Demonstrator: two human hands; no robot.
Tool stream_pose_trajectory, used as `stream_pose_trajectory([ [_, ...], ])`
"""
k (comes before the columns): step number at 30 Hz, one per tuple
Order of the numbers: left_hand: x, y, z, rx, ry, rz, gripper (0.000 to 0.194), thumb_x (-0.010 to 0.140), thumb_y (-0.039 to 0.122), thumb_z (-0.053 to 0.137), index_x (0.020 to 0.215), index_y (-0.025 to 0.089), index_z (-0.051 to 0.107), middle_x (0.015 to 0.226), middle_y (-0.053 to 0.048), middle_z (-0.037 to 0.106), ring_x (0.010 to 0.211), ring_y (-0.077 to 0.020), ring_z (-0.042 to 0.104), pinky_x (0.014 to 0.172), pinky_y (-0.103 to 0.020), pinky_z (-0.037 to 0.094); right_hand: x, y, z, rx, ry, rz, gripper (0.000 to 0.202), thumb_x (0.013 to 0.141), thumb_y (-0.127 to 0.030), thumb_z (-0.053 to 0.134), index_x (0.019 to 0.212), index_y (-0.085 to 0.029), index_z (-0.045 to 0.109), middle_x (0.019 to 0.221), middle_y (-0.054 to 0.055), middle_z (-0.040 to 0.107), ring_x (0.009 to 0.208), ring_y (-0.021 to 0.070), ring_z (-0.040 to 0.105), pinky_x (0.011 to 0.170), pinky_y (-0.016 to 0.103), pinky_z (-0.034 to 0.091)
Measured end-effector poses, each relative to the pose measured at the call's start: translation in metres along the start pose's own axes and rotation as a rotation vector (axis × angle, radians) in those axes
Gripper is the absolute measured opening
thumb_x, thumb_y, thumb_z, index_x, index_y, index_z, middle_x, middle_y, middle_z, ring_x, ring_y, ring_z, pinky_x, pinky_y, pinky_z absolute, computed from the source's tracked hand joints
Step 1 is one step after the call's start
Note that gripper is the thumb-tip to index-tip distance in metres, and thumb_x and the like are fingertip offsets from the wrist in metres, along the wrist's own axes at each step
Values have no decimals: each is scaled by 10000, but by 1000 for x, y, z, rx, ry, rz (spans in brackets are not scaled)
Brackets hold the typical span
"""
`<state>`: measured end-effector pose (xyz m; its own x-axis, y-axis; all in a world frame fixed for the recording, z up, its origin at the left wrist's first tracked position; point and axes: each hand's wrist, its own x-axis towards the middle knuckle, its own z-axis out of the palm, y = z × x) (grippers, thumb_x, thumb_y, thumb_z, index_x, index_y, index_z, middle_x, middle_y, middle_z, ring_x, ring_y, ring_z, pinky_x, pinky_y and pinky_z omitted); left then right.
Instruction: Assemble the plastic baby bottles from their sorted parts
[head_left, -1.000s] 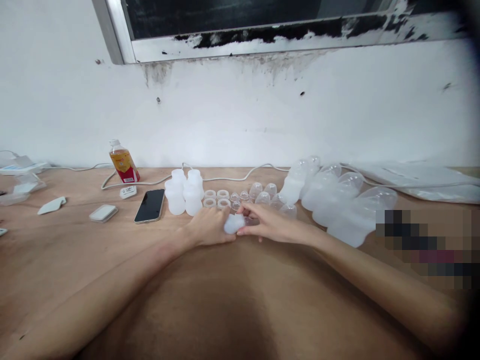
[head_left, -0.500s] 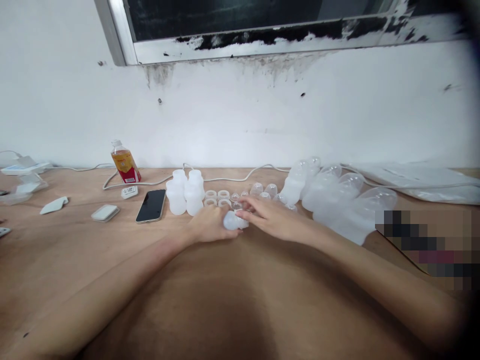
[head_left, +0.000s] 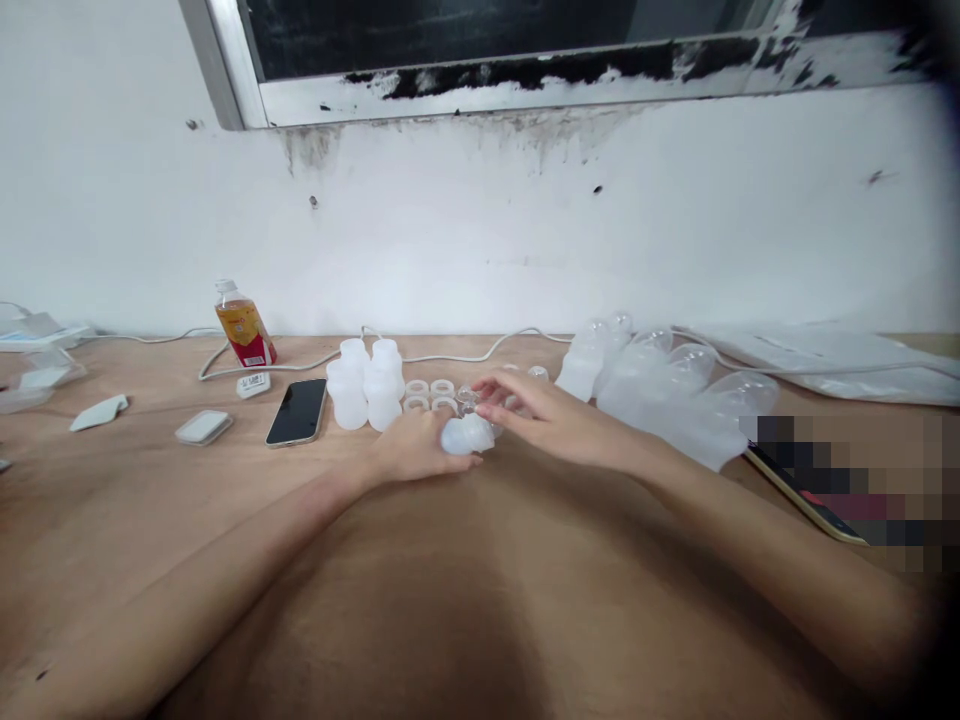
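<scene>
My left hand [head_left: 411, 442] is closed around a small translucent white bottle [head_left: 466, 434], tilted onto its side with its neck toward the right. Just right of that neck, my right hand [head_left: 544, 418] has its thumb and fingers apart, fingertips by some small clear nipple-shaped pieces [head_left: 466, 393]. Whether it touches one I cannot tell. White rings [head_left: 430, 388] lie in rows behind my left hand. Several matching white bottles [head_left: 366, 388] stand left of the rings. Clear domed caps [head_left: 538, 372] are partly hidden behind my right hand.
Several white bottles with clear domes [head_left: 660, 390] lie heaped at the right, near a plastic bag [head_left: 817, 365]. A phone [head_left: 297, 412], a drink bottle [head_left: 246, 328] and a white square case [head_left: 204, 428] sit at left. A cable [head_left: 480, 357] runs along the wall.
My right hand has shifted slightly away from the white bottle's neck toward the small clear pieces. My left hand keeps its hold on the bottle. The view has turned slightly.
</scene>
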<state>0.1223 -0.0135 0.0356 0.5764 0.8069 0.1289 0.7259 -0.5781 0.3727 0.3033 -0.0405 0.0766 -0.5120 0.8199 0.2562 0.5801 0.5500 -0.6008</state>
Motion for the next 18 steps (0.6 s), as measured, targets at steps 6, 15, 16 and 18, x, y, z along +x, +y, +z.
stream_pose_trajectory([
  [6, -7, 0, 5, 15, 51, -28, 536, 630, 580, 506, 990, 184, 478, 842, -54, 599, 769, -238, 572, 637, -315, 428, 0, 11, -7, -134, -129, -66, 283, 749, -338, 514, 997, -202, 518, 990, 44, 571, 854, 182, 532, 680, 279, 412],
  [15, -86, -57, 10, -292, 445, -237, 383, 754, 387, 442, 1070, 186, 361, 1083, -64, 501, 1034, -206, 472, 864, -339, 390, -34, 29, 14, -375, -117, 57, 400, 746, -350, 519, 1105, -216, 404, 990, 52, 571, 767, 194, 561, 629, 293, 415],
  [16, -90, -64, 7, -253, 485, -282, 383, 740, 401, 460, 1043, 182, 377, 1065, -62, 504, 1021, -216, 477, 859, -350, 391, -36, 31, 22, -380, -135, 68, 358, 762, -352, 498, 1077, -206, 412, 950, 52, 580, 757, 196, 561, 620, 293, 415],
  [18, -93, -77, 0, -202, 541, -355, 392, 715, 428, 488, 1001, 177, 395, 1013, -51, 517, 959, -222, 502, 813, -355, 416, -37, 33, 36, -377, -127, 72, 287, 791, -355, 457, 1028, -196, 424, 916, 51, 576, 739, 188, 556, 614, 291, 416],
])
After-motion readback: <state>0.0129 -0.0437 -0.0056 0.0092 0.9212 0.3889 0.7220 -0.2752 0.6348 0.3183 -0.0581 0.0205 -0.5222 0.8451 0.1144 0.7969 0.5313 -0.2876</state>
